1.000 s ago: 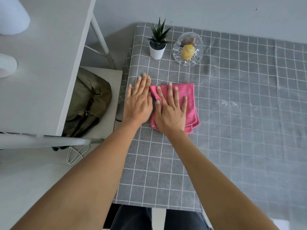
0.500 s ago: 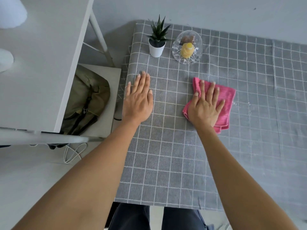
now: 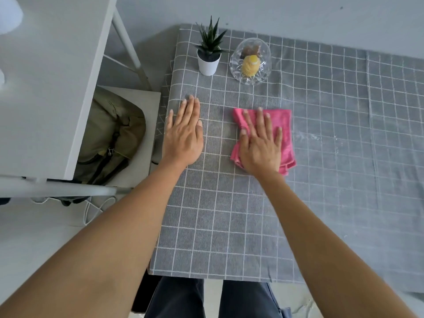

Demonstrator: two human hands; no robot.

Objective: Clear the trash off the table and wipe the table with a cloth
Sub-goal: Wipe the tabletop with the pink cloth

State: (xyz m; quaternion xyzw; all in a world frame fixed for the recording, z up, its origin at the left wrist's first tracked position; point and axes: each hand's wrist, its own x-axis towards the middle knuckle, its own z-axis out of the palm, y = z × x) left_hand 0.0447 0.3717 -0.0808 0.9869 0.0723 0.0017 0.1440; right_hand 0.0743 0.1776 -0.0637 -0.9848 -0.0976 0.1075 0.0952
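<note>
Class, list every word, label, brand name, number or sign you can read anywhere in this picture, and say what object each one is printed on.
None: no readable text appears anywhere in the head view.
The pink cloth, grey checked tablecloth, white plant pot, glass dish and olive bag all show no lettering.

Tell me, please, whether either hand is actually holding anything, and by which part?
Nothing is gripped: the right hand presses flat on the pink cloth, covering its left and middle; the left hand rests flat on the tablecloth.

Head-worn camera looks steeply down, close over the table (image 3: 229, 226).
</note>
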